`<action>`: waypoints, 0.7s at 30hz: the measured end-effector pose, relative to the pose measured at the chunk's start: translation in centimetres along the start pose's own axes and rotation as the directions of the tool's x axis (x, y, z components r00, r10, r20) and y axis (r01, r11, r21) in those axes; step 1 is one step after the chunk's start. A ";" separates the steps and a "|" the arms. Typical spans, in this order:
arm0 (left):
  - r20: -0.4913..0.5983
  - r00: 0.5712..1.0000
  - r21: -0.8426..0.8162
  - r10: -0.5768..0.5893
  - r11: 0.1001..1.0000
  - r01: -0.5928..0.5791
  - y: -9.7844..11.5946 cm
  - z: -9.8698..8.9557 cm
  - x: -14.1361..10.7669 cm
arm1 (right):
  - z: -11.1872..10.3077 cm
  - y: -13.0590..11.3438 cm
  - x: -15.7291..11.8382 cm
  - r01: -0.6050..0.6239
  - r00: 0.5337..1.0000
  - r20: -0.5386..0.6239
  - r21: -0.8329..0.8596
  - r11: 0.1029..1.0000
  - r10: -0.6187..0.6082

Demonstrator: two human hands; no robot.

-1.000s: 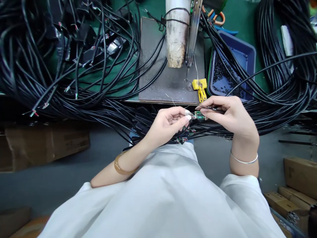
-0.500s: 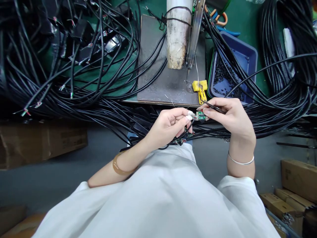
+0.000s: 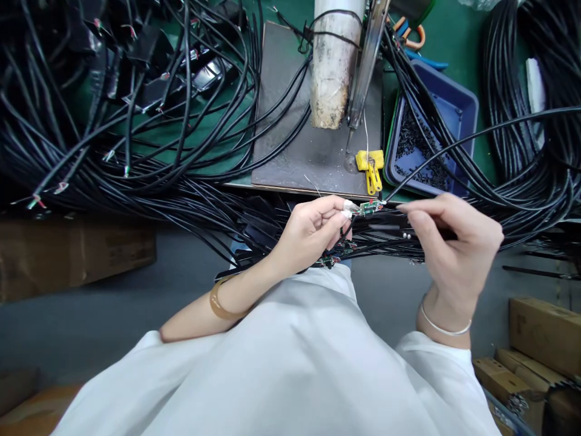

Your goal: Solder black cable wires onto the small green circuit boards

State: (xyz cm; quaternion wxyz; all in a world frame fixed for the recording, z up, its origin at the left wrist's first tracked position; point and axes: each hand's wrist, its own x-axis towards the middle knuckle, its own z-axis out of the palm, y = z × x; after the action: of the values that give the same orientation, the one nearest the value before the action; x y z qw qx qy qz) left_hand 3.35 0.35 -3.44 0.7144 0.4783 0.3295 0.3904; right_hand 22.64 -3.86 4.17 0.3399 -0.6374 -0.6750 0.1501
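My left hand pinches the left end of a small green circuit board between thumb and fingertips; white coverings show on those fingertips. A black cable runs up and right from the board's right end. To the right, apart from the board, my right hand has its fingers closed around dark tweezers, blurred and pointing left. More small boards with wires hang below my left hand. Above the board, a yellow clip with a yellow block sits at the grey plate's front edge.
A soldering iron points down beside a stained white tube. A blue tray holds small black pieces. Orange-handled pliers lie behind it. Black cables cover the left bench; coiled cables lie right. Cardboard boxes stand below.
My right hand has drawn away from the board to the right with the tweezers. My left hand keeps the board in nearly the same place; the view has shifted slightly.
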 end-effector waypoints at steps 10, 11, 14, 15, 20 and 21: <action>-0.029 0.999 0.017 -0.024 1.000 0.024 0.1 0.1 0.3 | -1.1 0.8 -1.3 0.019 0.955 0.298 -0.094 0.995 0.010; -0.028 0.999 0.018 -0.029 0.999 0.029 0.1 0.1 0.3 | -1.0 0.9 -1.3 0.019 0.963 0.269 -0.123 0.992 0.015; -0.027 0.999 0.029 -0.029 0.999 0.030 0.1 0.2 0.2 | -0.7 0.9 -1.4 0.049 0.973 0.233 -0.202 0.978 0.000; -0.028 0.999 0.034 -0.026 0.999 0.027 0.1 0.2 0.2 | -0.6 0.8 -1.4 0.063 0.971 0.240 -0.222 0.973 -0.008; -0.028 1.000 0.062 -0.013 0.998 0.014 0.1 0.2 0.1 | -0.1 0.5 -1.1 0.111 0.953 0.302 -0.271 0.956 -0.025; -0.029 1.000 0.070 -0.008 0.997 0.010 0.1 0.2 0.0 | -0.1 0.5 -1.0 0.117 0.952 0.306 -0.272 0.955 -0.029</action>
State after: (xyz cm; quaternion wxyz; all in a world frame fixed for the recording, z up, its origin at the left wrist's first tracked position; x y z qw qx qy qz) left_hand 3.55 0.31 -3.30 0.6940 0.4959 0.3557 0.3821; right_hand 23.06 -4.78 3.65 0.1433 -0.6242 -0.7565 0.1325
